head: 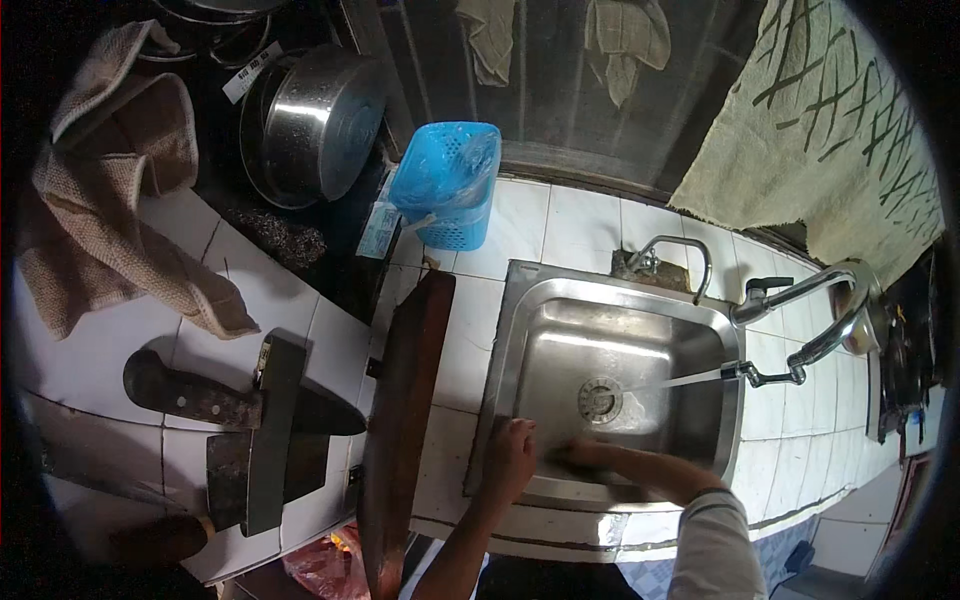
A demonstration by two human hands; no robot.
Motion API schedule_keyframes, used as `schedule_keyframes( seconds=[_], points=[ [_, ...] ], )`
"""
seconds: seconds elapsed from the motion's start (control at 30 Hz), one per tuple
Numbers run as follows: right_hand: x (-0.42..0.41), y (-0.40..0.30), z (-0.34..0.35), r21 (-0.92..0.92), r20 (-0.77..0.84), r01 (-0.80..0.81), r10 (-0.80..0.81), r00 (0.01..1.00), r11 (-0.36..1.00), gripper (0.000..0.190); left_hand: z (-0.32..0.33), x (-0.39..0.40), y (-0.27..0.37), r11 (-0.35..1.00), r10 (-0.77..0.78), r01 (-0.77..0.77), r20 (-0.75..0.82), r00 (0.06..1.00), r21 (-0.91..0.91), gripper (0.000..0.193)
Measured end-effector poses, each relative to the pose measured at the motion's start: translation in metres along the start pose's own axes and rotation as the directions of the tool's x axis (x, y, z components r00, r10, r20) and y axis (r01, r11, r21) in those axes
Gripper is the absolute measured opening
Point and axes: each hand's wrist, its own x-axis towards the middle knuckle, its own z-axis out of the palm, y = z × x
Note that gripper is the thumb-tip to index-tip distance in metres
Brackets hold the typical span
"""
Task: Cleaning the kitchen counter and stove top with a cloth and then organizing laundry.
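A stainless steel sink (pixel 540 352) lies before me, with a round drain strainer (pixel 600 400) in its floor. Water streams from the jointed spout of a chrome faucet (pixel 757 371) towards the drain. My left hand (pixel 513 454) is at the sink's near left rim, its fingers curled; whether anything is inside them is hidden. Down in the near part of the basin is my right hand (pixel 589 454), blurred, with a dark patch under its fingers that could be an object or shadow.
A wooden board (pixel 409 420) stands on edge left of the sink. Further left, a wall rack (pixel 274 442) holds dark-handled knives (pixel 191 394). A blue plastic basket (pixel 454 187), a metal pot (pixel 326 124) and a thin curved tap (pixel 705 259) are behind. A brown towel (pixel 135 202) hangs at left.
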Motion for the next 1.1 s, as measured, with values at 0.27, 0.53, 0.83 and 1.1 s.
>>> schedule_keyframes(
  seconds=[0.27, 0.53, 0.83, 1.1],
  points=[
    [-0.006, 0.019, -0.095, 0.625, -0.506, 0.092, 0.313, 0.804, 0.775, 0.023, 0.052, 0.029, 0.002, 0.186, -0.545, 0.768, 0.586, 0.600, -0.614, 0.062],
    [-0.095, -0.013, -0.079, 0.490, -0.751, 0.407, 0.136, 0.646, 0.771, 0.022, 0.152, 0.085, 0.044, -0.369, -0.301, 0.739, 0.824, 0.480, -0.564, 0.048],
    [-0.119, 0.039, -0.105, 0.530, -0.829, 0.519, 0.280, 0.485, 0.670, 0.030, 0.147, 0.067, 0.075, -0.014, 0.063, 0.820, 0.818, 0.572, -0.573, 0.052],
    [-0.078, -0.011, -0.105, 0.818, -0.575, 0.574, -0.056, 0.816, -0.036, 0.043, 0.152, 0.066, 0.073, 0.283, -0.288, 0.499, 0.424, 0.859, -0.819, 0.050]
  ],
)
